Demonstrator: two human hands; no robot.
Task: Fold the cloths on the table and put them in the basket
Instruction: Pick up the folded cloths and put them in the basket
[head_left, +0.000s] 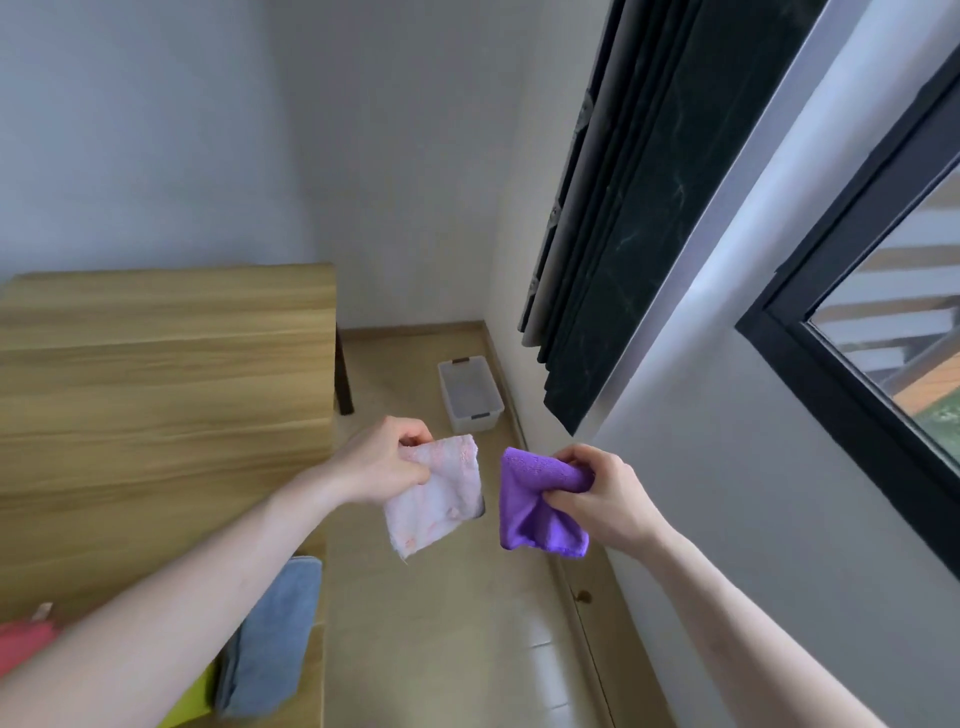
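Observation:
My left hand (382, 460) pinches the top edge of a folded pale pink cloth (441, 501), which hangs over the floor to the right of the wooden table (156, 384). My right hand (605, 493) grips a folded purple cloth (530, 512) beside it; the two cloths hang a small gap apart. On the table's near right corner lies a blue-grey cloth (275, 634), with a yellow-green cloth (189, 696) under it and a red cloth (23, 642) at the left edge. A dark corner (482, 506) shows behind the pink cloth; I cannot tell what it is.
A clear plastic lidded box (470, 397) stands on the floor by the wall, beyond my hands. A dark table leg (344, 379) stands left of it. On the right are a white wall, dark panels (613, 249) and a black-framed window (883, 332).

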